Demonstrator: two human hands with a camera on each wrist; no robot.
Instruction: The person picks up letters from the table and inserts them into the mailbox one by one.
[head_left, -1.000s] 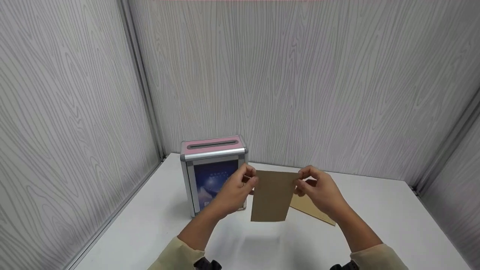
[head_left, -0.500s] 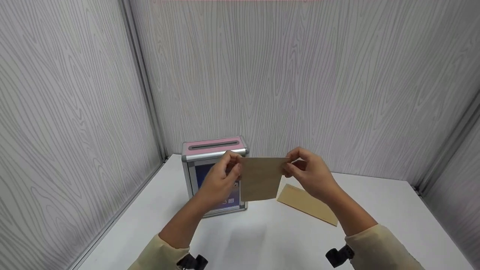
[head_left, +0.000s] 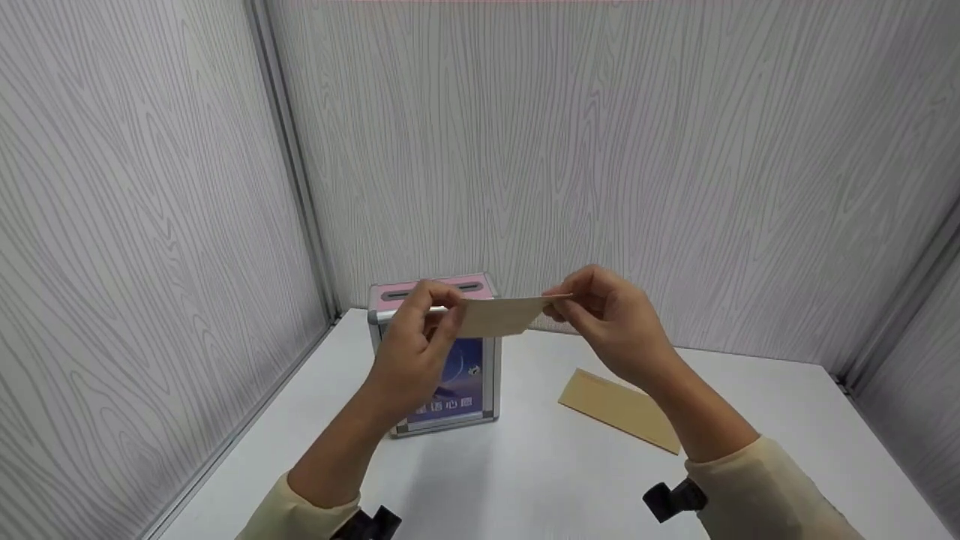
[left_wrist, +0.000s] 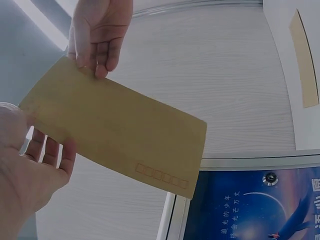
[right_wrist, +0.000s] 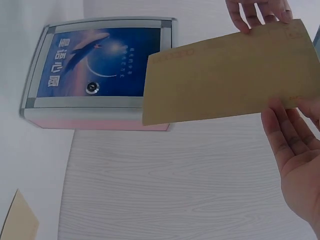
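Observation:
A brown paper envelope (head_left: 499,316) is held flat in the air, just above and in front of a pink-topped box (head_left: 439,390) with a slot (head_left: 431,291) in its lid. My left hand (head_left: 448,313) pinches the envelope's left end and my right hand (head_left: 559,304) pinches its right end. In the left wrist view the envelope (left_wrist: 115,135) shows a row of small printed squares on its face. The right wrist view shows the envelope (right_wrist: 235,70) over the box's blue poster front (right_wrist: 100,62).
A second brown envelope (head_left: 619,409) lies flat on the white table (head_left: 540,480), to the right of the box. Grey wood-grain walls close in the table on the left, back and right. The box stands near the back left corner.
Both hands have lifted the envelope up and to the left, and tilted it from hanging upright to nearly flat, so it now sits by the box's slotted top.

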